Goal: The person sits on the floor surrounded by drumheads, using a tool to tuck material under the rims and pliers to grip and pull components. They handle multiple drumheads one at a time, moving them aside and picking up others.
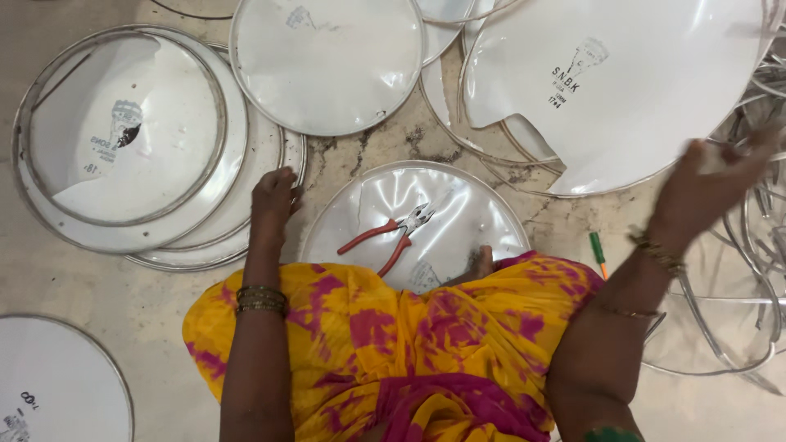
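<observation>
Stone floor point(164, 303) w/ round white discs. Left hand point(274, 196) flat on disc stack point(246, 221), grasping nothing. Right hand point(704, 184) fingers spread over metal rings point(753, 270), empty. Pliers point(385, 236) idle; best mind sharp rims.

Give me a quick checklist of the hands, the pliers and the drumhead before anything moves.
1. Red-handled pliers within reach, lying on the round drumhead in front of the person: ok.
2. Left hand free: ok, it holds nothing and rests by the stacked drumheads.
3. Right hand free: cannot tell, it is blurred at the edge of the large torn drumhead.
4. Centre drumhead's film intact: not ok, it looks wrinkled and cracked.
5. Metal hoops on the right tidy: not ok, tangled.
</observation>
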